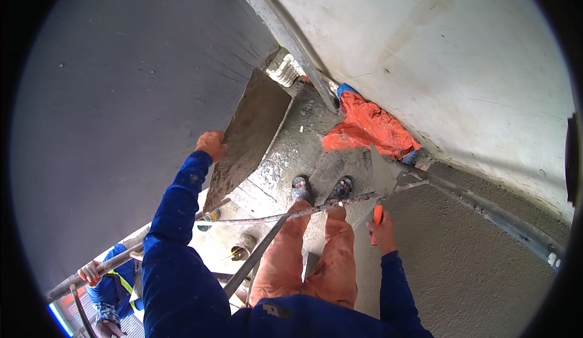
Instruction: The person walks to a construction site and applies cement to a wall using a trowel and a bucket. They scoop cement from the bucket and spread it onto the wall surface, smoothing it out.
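at lower left a second person's hand (pixel 90 272) grips a scaffold pipe (pixel 182 232). the left hand (pixel 211 145), fingers closed on its edge, holds a hawk (pixel 249 135), a flat board smeared grey with mortar, tilted against the smooth grey wall (pixel 121 95). between the arms stand orange trousers (pixel 316 253) and sandals (pixel 322 189). an orange cloth (pixel 367 128) lies beyond. the right hand (pixel 382 232), fingers wrapped round the orange handle, holds a trowel (pixel 382 177), its grey pointed blade rising above the fingers beside the rough plaster (pixel 461 259).
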